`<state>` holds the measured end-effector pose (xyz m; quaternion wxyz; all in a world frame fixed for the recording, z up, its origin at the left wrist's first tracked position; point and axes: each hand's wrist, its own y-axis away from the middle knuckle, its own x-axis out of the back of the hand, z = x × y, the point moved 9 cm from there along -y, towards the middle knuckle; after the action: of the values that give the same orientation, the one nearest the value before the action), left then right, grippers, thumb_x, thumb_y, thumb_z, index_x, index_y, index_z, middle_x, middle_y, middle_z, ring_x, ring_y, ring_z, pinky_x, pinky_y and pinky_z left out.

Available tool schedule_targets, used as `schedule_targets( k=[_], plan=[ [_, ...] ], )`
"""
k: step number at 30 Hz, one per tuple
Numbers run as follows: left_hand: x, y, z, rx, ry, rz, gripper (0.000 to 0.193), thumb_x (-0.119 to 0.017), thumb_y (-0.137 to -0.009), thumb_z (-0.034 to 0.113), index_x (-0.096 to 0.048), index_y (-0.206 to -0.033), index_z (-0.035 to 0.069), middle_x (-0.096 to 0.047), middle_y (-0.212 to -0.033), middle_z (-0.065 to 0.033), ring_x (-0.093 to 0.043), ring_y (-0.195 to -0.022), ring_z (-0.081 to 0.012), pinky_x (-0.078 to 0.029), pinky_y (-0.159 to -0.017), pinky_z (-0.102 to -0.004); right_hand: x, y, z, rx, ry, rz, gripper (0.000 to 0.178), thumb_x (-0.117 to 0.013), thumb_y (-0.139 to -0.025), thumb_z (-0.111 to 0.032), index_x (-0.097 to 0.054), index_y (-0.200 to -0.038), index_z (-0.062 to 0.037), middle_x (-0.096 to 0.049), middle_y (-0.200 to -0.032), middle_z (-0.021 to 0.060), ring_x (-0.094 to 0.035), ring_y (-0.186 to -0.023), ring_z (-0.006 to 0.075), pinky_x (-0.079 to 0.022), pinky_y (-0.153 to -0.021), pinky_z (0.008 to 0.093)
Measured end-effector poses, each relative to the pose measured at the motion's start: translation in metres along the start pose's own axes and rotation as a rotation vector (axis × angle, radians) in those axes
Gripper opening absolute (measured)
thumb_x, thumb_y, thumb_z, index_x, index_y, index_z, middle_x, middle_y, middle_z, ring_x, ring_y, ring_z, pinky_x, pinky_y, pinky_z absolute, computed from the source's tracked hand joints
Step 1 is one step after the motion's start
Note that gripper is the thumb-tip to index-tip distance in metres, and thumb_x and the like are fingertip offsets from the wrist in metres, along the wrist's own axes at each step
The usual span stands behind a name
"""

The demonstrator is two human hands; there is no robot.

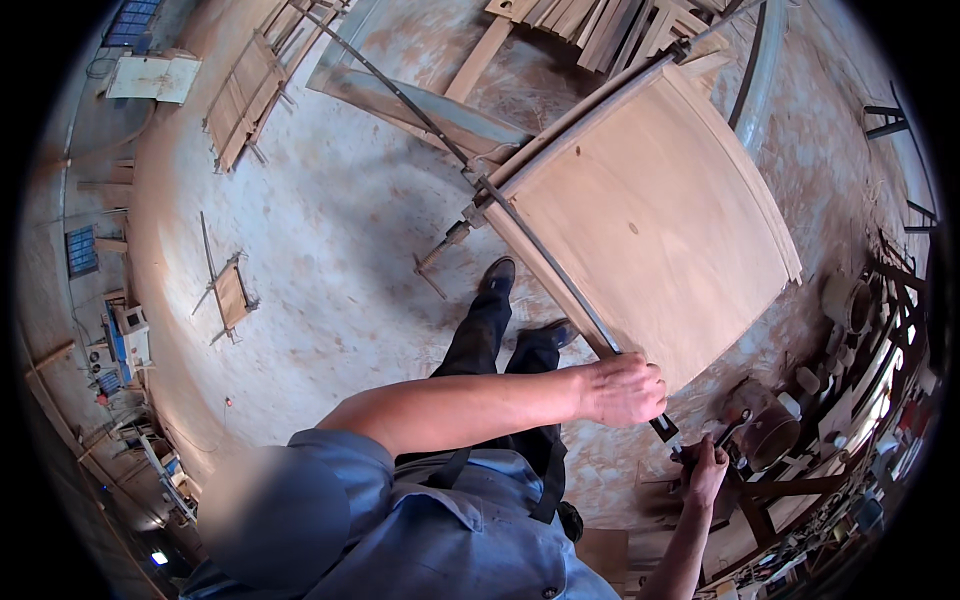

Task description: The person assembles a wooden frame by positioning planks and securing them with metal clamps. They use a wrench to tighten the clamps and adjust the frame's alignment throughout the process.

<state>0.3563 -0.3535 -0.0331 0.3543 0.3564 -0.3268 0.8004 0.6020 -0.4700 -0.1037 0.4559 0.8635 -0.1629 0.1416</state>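
Observation:
A pale wooden panel (640, 225) with framed edges lies raised above the floor in front of me. Along its near left edge runs the steel bar of a bar clamp (556, 268), its screw and crossbar handle (440, 256) sticking out past the panel's left corner. My left hand (624, 389) is closed round the bar close to the panel's near corner. Beyond that grip the bar's end pokes out toward my right hand (707, 470), which is lower and farther right. Its fingers are closed on a small dark part by the bar's end, too hidden to name.
Another long metal bar (385, 85) reaches from the panel's left corner to the upper left. Stacked wooden strips (590, 25) lie at the far side. A small clamped wood piece (232, 296) rests on the floor at left. A round bucket-like container (768, 425) stands beside my right hand.

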Motion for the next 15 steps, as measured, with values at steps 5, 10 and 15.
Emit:
schedule_targets(
  k=[5,10,15],
  plan=[
    [-0.001,0.001,0.000,-0.013,0.013,0.007,0.011,-0.059,-0.072,0.020,-0.061,-0.068,0.009,-0.059,-0.069,-0.0020,-0.062,-0.073,-0.0168,-0.051,-0.057,-0.0299,-0.003,-0.009,0.003,-0.176,0.045,-0.059,0.043,-0.055,-0.095,-0.030,-0.051,-0.059,-0.0064,-0.062,-0.057,0.0130,-0.039,-0.033,0.0108,-0.025,-0.030,0.0269],
    [-0.003,0.001,0.001,-0.026,0.002,-0.002,0.012,-0.059,-0.073,0.021,-0.061,-0.068,0.011,-0.059,-0.069,-0.0017,-0.061,-0.071,-0.0165,-0.049,-0.055,-0.0292,-0.010,-0.010,0.004,-0.352,0.089,-0.122,0.037,-0.057,-0.092,-0.029,-0.044,-0.061,-0.0127,-0.047,-0.053,0.0036,-0.044,-0.036,0.0158,-0.031,-0.031,0.0289],
    [-0.009,0.002,0.001,-0.026,-0.003,-0.012,0.012,-0.059,-0.074,0.022,-0.061,-0.068,0.011,-0.059,-0.069,-0.0016,-0.061,-0.072,-0.0169,-0.048,-0.054,-0.0297,-0.017,-0.019,0.013,-0.432,0.110,-0.167,0.031,-0.058,-0.087,-0.025,-0.043,-0.062,-0.0134,-0.046,-0.054,0.0028,-0.044,-0.036,0.0172,-0.031,-0.031,0.0298]
  ],
)
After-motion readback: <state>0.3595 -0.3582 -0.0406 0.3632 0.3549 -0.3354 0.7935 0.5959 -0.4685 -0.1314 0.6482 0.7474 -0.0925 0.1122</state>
